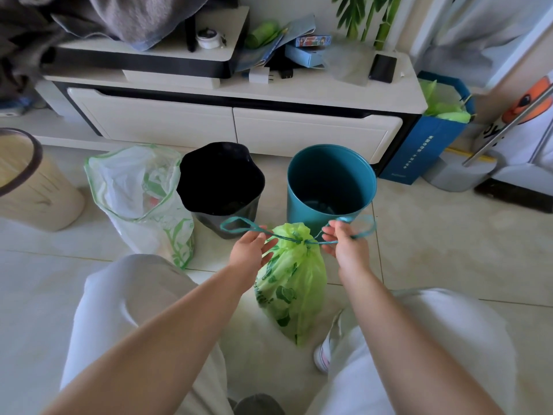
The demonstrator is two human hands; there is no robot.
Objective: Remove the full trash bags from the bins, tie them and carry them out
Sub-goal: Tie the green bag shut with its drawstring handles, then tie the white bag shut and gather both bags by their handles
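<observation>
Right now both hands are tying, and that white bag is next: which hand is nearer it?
Left. The left hand is on the same side as the white bag; the right hand would cross the green bag.

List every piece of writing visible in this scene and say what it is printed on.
None of the writing can be read.
Blue paper bag: a column of white characters and a small line below, too small.
Green trash bag: dark green print, crumpled and unreadable.
Small box on the TV cabinet: colourful print, blurred.
White panel at far right: part of a large letter, cut off.
</observation>
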